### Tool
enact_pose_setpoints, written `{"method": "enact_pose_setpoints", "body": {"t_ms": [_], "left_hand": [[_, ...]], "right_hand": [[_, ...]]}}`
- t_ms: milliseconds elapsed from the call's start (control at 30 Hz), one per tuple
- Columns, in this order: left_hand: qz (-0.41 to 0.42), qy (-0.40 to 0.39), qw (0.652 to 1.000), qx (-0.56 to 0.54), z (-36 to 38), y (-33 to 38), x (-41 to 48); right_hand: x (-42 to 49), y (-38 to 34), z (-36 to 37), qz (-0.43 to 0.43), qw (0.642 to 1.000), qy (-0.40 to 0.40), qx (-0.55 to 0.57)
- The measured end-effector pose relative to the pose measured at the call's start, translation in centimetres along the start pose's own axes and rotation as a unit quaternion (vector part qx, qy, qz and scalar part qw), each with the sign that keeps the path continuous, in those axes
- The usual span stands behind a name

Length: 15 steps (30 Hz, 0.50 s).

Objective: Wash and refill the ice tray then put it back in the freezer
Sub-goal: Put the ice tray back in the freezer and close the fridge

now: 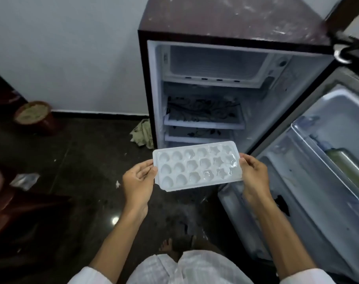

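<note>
I hold a white plastic ice tray (pixel 197 166) level in front of me, with several round, flower and star shaped cups. My left hand (pixel 138 181) grips its left short edge and my right hand (pixel 254 177) grips its right short edge. Some cups glisten as if they hold water or ice. Beyond the tray stands a small dark fridge (pixel 231 23) with its door (pixel 317 160) swung open to the right. The freezer compartment (pixel 217 64) at the top of the fridge looks empty and has no flap over it.
Two patterned shelves (pixel 203 119) sit below the freezer. A green bottle (pixel 350 171) lies in the door rack. A crumpled cloth (pixel 143 133) lies on the dark floor beside the fridge, a brown pot (pixel 34 115) stands at the left wall, and dark furniture (pixel 2 201) is at far left.
</note>
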<state>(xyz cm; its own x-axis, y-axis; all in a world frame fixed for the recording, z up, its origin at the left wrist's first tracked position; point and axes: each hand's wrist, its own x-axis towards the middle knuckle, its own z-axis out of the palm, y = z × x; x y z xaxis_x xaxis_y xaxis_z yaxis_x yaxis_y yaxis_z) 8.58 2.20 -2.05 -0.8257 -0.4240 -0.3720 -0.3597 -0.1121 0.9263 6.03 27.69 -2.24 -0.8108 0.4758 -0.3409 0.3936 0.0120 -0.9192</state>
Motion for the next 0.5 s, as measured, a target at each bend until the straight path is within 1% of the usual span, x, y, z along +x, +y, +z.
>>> {"method": "enact_pose_setpoints", "body": {"t_ms": [200, 367, 500], "left_hand": [[-0.003, -0.020, 1.000, -0.011, 5.3, 2.9, 4.7], [0.014, -0.018, 1.000, -0.017, 9.5, 5.7, 8.8], [0.034, 0.001, 0.999, -0.014, 12.4, 7.7, 11.7]], "right_hand": [[4.3, -3.6, -0.5, -0.027, 0.999, 0.028, 0.035], [9.1, -6.3, -0.4, -0.028, 0.998, 0.007, 0.047], [12.8, -8.4, 0.1, -0.036, 0.998, -0.022, 0.056]]}}
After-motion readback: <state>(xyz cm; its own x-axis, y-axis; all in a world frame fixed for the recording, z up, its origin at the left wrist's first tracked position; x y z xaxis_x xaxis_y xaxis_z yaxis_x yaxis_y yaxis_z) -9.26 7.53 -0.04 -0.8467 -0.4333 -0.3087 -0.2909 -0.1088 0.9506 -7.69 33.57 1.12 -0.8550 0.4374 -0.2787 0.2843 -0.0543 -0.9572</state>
